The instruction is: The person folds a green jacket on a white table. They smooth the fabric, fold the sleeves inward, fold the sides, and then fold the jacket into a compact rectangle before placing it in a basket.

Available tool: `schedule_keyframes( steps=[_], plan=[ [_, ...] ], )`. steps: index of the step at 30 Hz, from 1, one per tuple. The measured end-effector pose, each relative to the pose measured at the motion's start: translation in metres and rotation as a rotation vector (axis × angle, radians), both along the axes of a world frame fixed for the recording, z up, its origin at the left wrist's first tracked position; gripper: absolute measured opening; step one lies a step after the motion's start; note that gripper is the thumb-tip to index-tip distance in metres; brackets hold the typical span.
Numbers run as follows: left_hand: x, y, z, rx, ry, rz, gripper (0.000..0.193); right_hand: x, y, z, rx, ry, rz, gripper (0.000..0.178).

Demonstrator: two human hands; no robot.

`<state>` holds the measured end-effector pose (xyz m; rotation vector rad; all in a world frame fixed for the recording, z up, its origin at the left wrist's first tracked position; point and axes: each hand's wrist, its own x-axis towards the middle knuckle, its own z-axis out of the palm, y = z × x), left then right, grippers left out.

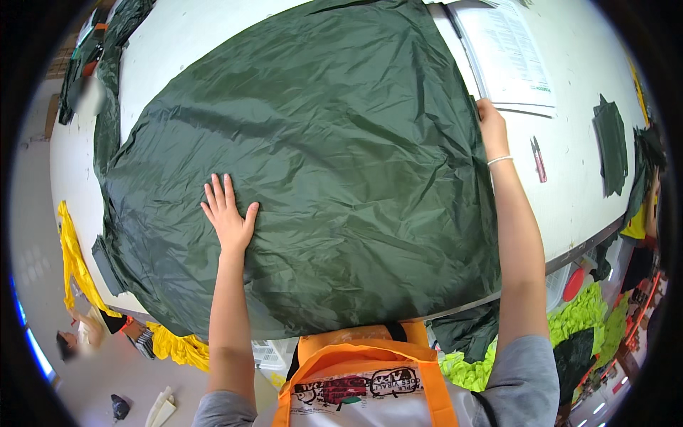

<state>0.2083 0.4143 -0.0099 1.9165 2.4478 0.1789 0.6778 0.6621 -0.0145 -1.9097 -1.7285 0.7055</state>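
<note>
A large, wrinkled sheet of dark green fabric (320, 135) lies spread over the white table and hangs past its near edge. My left hand (228, 217) rests flat on the fabric, fingers apart, left of the middle. At the fabric's right edge, my right hand (491, 127) has its fingers curled and pinched on the border. The fingertips there are partly hidden. Just beyond that hand lies a stack of printed papers (506, 60). To its right is a pair of small thread snips (539, 162) with reddish handles.
A pile of dark green cut pieces (612, 146) sits at the table's right side. Bright yellow-green fabric (580, 317) is heaped below the near right edge. Yellow cloth (75, 256) hangs at the left, near another person (89, 331). Dark fabric (107, 107) runs along the far left edge.
</note>
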Motion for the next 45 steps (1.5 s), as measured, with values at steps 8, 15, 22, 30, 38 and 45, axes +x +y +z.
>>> schedule_keyframes(
  steps=[8, 15, 22, 30, 38, 45],
  plan=[
    [-0.025, -0.020, -0.007, 0.048, 0.023, 0.226, 0.078, -0.118, -0.033, 0.076, 0.195, 0.070, 0.577, 0.039],
    [-0.028, -0.025, -0.007, 0.058, 0.015, 0.232, 0.080, -0.059, -0.007, -0.001, 0.357, -0.587, 0.468, 0.053],
    [-0.027, -0.029, -0.011, 0.107, -0.016, 0.244, 0.082, -0.103, -0.189, 0.033, 0.264, -0.339, 0.872, 0.065],
    [-0.163, -0.194, 0.054, 0.812, -0.937, 0.685, 0.025, -0.086, -0.296, 0.029, 0.300, -0.367, 0.679, 0.061],
    [-0.301, -0.544, -0.015, 0.705, -0.762, 1.265, 0.079, -0.117, -0.453, 0.037, 0.051, -0.561, 0.973, 0.072],
    [-0.338, -0.563, -0.053, 0.485, -1.069, 1.186, 0.086, -0.124, -0.478, 0.036, 0.140, -0.564, 0.702, 0.056]
  ],
)
